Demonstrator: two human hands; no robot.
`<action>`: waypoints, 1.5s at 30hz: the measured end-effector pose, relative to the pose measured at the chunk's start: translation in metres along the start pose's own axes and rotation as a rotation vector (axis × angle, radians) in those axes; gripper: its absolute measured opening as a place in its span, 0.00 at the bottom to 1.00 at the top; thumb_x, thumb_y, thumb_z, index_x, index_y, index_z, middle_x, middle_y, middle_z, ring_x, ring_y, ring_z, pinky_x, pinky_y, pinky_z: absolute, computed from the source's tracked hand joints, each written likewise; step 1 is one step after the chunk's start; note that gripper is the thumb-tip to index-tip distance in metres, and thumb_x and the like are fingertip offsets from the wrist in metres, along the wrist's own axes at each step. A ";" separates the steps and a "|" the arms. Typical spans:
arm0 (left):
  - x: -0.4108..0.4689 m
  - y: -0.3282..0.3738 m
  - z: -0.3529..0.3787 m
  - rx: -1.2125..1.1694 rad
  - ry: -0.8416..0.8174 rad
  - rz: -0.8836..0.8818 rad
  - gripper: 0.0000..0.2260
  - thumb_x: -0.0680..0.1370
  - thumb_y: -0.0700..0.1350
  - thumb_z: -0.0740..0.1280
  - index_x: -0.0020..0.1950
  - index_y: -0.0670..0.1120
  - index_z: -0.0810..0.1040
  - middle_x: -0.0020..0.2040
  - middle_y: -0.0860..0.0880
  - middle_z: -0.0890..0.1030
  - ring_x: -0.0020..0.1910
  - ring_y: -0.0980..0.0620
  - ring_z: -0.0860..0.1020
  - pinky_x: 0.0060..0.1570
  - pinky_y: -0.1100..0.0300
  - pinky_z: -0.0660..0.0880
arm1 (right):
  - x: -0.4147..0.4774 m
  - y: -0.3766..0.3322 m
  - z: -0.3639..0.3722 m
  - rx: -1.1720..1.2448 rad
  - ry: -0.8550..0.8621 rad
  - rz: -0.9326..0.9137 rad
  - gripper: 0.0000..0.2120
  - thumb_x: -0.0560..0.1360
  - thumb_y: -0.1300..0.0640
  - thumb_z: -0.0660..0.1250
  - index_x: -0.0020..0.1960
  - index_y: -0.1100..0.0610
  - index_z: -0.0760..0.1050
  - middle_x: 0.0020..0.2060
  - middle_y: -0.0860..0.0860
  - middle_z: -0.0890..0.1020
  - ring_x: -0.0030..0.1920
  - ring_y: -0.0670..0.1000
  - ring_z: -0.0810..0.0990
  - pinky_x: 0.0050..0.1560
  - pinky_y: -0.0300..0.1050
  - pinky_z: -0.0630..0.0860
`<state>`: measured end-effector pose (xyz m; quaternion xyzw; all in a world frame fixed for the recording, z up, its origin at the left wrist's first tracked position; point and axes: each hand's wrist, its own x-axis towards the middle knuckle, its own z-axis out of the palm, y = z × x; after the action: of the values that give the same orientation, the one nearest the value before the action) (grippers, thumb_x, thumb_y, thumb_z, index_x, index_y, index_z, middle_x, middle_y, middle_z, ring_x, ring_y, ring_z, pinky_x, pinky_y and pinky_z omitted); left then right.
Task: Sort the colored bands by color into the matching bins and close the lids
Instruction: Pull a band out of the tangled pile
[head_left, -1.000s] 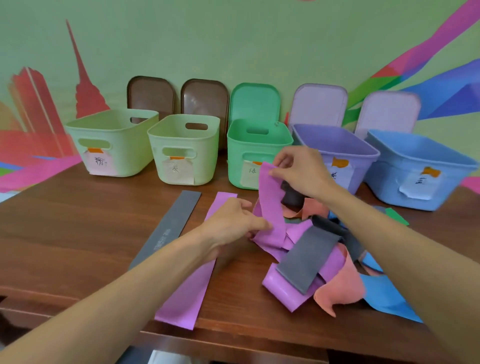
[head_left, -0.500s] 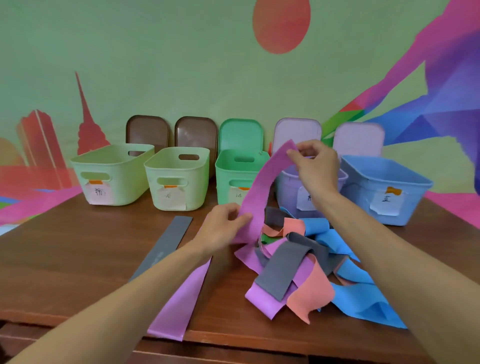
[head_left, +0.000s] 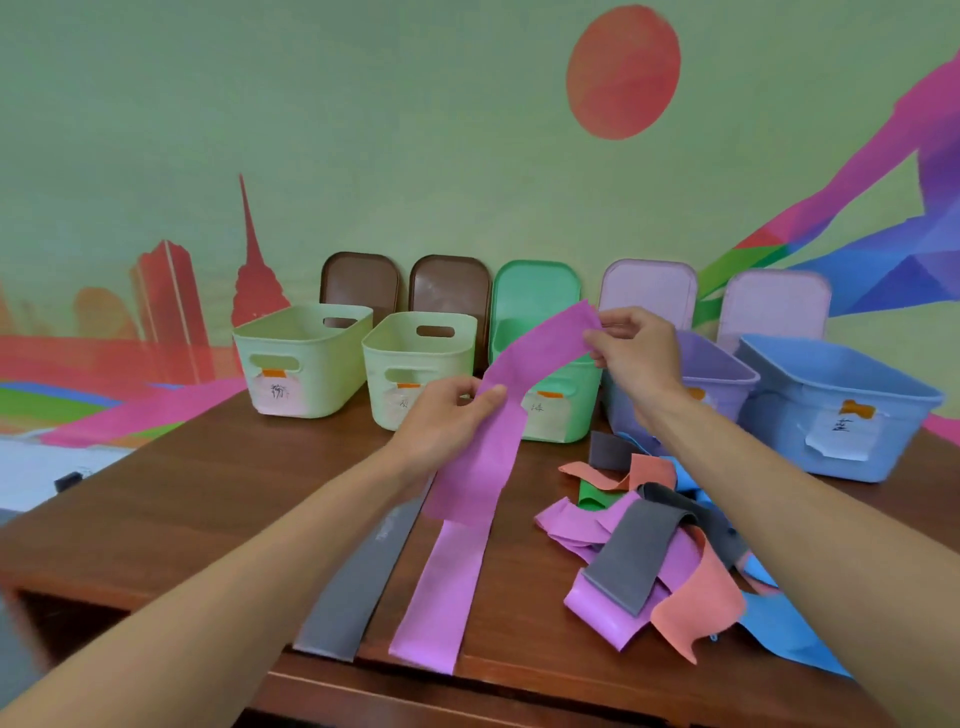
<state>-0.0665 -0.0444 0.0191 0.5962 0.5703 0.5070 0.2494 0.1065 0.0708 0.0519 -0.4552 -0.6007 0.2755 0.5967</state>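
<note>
Purple band held slanting above the tabletop.
Right hand pinches its upper end, left hand grips its middle; the long axis runs upper right to lower left. Its lower end blends into a flat purple strip; it hides part of the green bin.

Green mural wall, wooden table.

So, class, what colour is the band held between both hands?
The band is purple, shown best in the head view.
</note>
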 end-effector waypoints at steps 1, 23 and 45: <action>-0.005 -0.002 -0.005 0.014 -0.030 -0.014 0.11 0.79 0.52 0.63 0.41 0.48 0.80 0.41 0.48 0.81 0.38 0.54 0.77 0.40 0.61 0.70 | -0.001 0.001 0.007 -0.026 -0.008 -0.006 0.08 0.70 0.63 0.71 0.42 0.51 0.77 0.41 0.52 0.83 0.38 0.50 0.80 0.47 0.50 0.81; -0.027 -0.065 -0.041 -0.206 -0.519 -0.492 0.05 0.80 0.42 0.62 0.46 0.44 0.76 0.36 0.50 0.79 0.32 0.58 0.78 0.31 0.67 0.75 | -0.016 0.080 0.098 -0.746 -0.480 -0.115 0.11 0.69 0.57 0.74 0.51 0.57 0.84 0.48 0.53 0.86 0.49 0.50 0.81 0.52 0.42 0.75; -0.028 -0.072 -0.029 0.004 -0.538 -0.655 0.08 0.76 0.46 0.69 0.52 0.45 0.75 0.44 0.46 0.83 0.40 0.52 0.82 0.32 0.63 0.80 | -0.015 0.123 0.112 -0.751 -0.456 -0.086 0.09 0.72 0.59 0.72 0.51 0.57 0.80 0.50 0.53 0.81 0.50 0.52 0.78 0.53 0.50 0.77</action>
<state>-0.1184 -0.0627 -0.0430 0.4951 0.6453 0.2263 0.5360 0.0234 0.1345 -0.0778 -0.5425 -0.7939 0.1066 0.2530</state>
